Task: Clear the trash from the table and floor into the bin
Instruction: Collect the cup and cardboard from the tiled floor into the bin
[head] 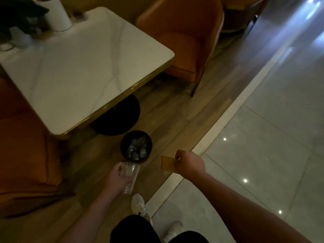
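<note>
Head view shows us standing on the brown wood floor (175, 120) beside a white marble table with a gold edge (73, 71). We see our left hand (117, 178) wrapped around a clear plastic cup (130, 176). The fingers curl round the side of the cup, and the cup tips a bit, with its open top pointing far, toward the bin. Our right hand (189, 163) pinches a flat, thin brown card (167, 163) between the thumb and the fingers. The card sticks out to the left of that hand. Both hands are held up over the floor, near each other but not touching. The small round black bin (136, 146) stands on the wood floor, just beyond the cup and a little to the left of the card. We can see crumpled shiny scraps (137, 148) already lying inside the bin. The bin sits near the round black foot of the table (121, 118). An orange padded chair (180, 39) stands on the far side of the table, and an orange seat (22, 155) is on the left. At the far left end of the table stands a white paper roll (56, 14). Down low we see our white shoes (138, 204). Shiny pale floor tiles (271, 137) fill the right side.
</note>
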Demonstrator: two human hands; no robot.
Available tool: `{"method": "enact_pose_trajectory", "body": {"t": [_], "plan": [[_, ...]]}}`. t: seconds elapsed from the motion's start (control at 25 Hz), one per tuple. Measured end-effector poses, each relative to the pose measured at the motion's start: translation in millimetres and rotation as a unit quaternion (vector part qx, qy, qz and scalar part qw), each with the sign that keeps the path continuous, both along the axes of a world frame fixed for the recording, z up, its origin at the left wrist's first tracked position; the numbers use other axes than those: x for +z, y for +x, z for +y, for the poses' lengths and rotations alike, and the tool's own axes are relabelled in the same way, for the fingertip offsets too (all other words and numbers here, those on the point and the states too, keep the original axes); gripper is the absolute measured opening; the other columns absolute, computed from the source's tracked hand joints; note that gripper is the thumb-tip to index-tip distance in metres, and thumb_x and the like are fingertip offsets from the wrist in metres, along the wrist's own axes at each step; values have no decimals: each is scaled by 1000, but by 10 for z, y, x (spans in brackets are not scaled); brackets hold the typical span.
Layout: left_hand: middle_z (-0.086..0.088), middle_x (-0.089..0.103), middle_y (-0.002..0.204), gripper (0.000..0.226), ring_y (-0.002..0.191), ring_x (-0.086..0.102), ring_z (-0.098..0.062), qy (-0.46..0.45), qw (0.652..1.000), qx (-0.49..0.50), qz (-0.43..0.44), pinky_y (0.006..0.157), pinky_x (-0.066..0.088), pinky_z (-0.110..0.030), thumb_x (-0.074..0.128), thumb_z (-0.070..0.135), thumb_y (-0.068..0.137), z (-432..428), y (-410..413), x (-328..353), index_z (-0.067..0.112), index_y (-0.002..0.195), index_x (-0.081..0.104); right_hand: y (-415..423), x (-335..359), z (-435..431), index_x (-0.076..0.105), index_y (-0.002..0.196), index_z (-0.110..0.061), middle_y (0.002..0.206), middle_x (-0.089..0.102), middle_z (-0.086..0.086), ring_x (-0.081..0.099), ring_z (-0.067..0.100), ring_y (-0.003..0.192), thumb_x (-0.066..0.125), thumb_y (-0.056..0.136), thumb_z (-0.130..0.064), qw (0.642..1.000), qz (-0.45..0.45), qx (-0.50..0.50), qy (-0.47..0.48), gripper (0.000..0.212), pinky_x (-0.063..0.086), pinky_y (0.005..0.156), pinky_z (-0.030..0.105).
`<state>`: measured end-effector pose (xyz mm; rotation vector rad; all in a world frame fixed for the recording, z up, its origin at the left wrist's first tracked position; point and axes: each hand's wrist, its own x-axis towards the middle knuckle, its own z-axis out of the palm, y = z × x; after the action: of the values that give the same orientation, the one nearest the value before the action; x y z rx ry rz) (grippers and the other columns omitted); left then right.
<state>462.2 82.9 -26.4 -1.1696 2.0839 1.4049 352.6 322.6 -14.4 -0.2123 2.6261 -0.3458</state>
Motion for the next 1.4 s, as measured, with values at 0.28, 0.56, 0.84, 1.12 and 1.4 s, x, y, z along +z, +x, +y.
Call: {"method": "enact_pose_trajectory", "body": {"t": [0.28,0.56,0.84,1.12,1.4], "plan": [[-22,47,142,83,123,51,-37,44,998,42,-19,88,46,-42,72,-7,73,-539,-267,-124,11,145,35,-458,-3,-685,59,97,-28,73,52,-11,52,6,63,51,87,-25,999,-15,36,26,14,46,51,21],[-20,58,122,71,94,60,-31,57,989,131,-39,77,52,-41,75,2,73,-690,-653,-329,14,134,41,-1084,-263,-1016,57,100,-28,76,51,-10,52,7,65,51,86,-26,992,-51,104,41,16,43,50,22],[-10,68,108,66,92,66,-28,0,974,214,-78,84,55,-45,77,30,57,-482,-1001,-1168,23,119,57,-1746,-1203,-1236,59,100,-25,78,54,-5,50,9,68,51,83,-23,970,-111,208,52,19,51,59,27],[-11,68,115,74,97,65,-29,1,960,258,-104,81,52,-35,77,29,70,-313,-1229,-1832,19,137,47,-2083,-1957,-1309,60,97,-24,83,63,0,62,17,71,53,85,-22,959,-128,249,53,14,59,67,36],[-13,66,118,75,102,65,-30,15,953,277,-120,86,53,-37,76,32,71,-339,-1286,-2566,18,138,45,-2159,-2598,-1479,62,99,-26,69,53,-8,56,10,60,55,83,-25,951,-114,281,60,17,46,52,23]]}}
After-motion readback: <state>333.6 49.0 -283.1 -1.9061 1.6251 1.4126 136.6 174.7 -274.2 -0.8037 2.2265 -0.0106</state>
